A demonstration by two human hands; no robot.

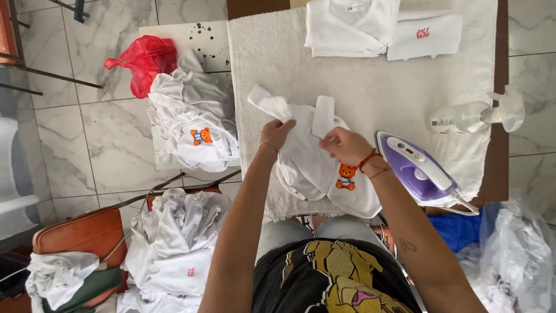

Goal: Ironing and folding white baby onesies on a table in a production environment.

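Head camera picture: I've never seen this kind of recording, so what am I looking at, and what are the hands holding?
One camera sits on a person's head, looking down at their own bare arms. No machine is involved. The left hand and right hand both grip a small white garment with a bear patch, lying on a white towel over a table. A purple iron and a spray bottle rest to the right, folded white clothes at the far edge.
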